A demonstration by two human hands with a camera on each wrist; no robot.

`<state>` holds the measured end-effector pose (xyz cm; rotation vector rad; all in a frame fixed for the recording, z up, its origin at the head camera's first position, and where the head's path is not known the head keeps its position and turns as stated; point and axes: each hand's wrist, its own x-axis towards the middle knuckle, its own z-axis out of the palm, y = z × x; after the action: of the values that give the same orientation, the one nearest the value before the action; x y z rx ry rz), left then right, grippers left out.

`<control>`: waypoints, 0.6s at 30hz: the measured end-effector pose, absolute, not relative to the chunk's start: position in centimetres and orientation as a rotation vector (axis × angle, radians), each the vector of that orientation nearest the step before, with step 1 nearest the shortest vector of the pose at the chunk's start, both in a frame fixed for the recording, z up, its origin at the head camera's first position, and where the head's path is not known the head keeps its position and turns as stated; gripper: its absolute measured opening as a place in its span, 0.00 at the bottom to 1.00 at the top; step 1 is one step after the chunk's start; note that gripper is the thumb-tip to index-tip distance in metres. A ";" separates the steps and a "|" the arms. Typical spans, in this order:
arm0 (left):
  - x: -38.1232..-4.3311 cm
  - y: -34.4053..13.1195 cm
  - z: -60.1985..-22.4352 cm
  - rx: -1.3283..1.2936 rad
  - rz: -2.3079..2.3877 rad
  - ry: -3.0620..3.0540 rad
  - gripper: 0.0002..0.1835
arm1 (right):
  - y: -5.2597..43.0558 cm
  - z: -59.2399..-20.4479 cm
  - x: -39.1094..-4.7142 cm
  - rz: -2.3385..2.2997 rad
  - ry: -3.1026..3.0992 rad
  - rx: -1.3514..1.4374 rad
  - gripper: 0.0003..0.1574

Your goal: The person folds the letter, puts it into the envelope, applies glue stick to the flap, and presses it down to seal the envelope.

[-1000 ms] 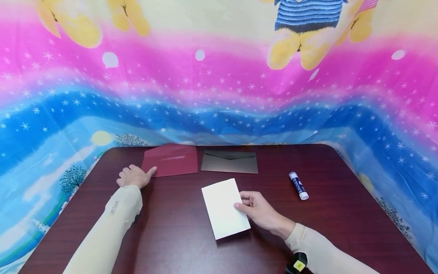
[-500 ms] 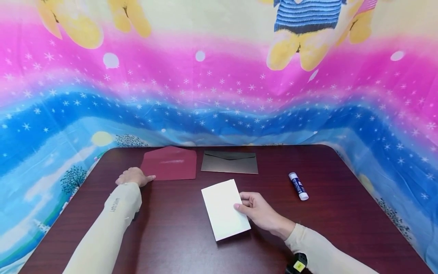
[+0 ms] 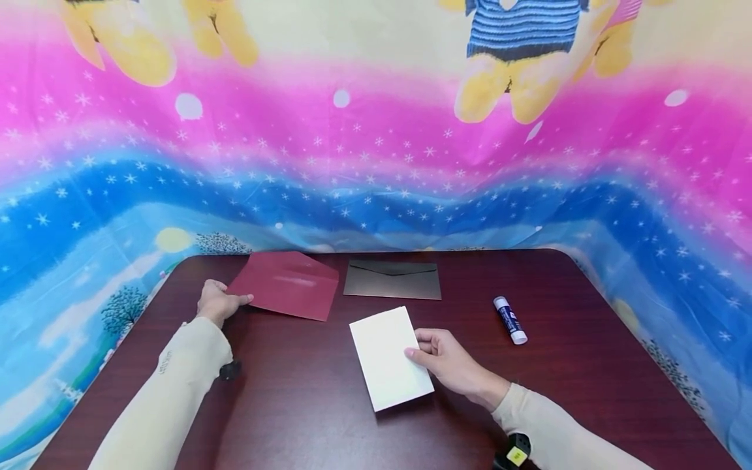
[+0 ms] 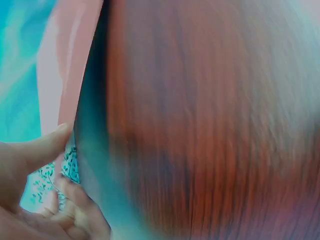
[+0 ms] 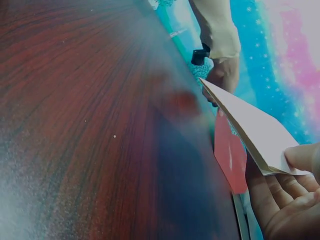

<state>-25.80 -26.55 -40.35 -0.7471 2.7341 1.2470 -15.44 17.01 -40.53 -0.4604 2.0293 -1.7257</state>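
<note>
My left hand [image 3: 217, 302] pinches the left edge of a red envelope [image 3: 288, 284] between thumb and fingers, at the far left of the table. The envelope's flap is open and points away from me. In the left wrist view the thumb lies on the envelope [image 4: 75, 60], with the fingers curled beneath. My right hand [image 3: 449, 359] holds a folded white card [image 3: 388, 359] by its right edge, thumb on top, above the middle of the table. The right wrist view shows the fingers under the card [image 5: 255, 125].
A dark grey-brown envelope [image 3: 390, 281] with its flap down lies at the back middle. A glue stick [image 3: 510, 320] lies at the right. A patterned cloth [image 3: 376, 163] hangs behind the dark wooden table [image 3: 294, 391].
My left hand has taken hold of the red envelope and turned it, its near right corner swinging toward me. The right hand and white card have hardly moved.
</note>
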 end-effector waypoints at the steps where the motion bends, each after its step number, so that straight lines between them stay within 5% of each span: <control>1: -25.8 -26.7 -40.5 -0.764 1.350 2.715 0.37 | 17.0 -40.5 -15.4 -1.728 2.026 -0.459 0.26; 9: -25.6 -27.7 -41.0 -0.889 1.836 2.506 0.30 | 17.1 -40.6 -15.5 -1.728 2.052 -0.452 0.25; 18: -24.6 -27.1 -40.7 -0.847 1.673 2.926 0.29 | 16.7 -40.5 -15.4 -1.753 2.025 -0.439 0.25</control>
<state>-24.56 -27.10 -40.68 -0.8472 2.9262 1.6726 -15.39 16.75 -40.47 -0.4389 2.0247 -1.7532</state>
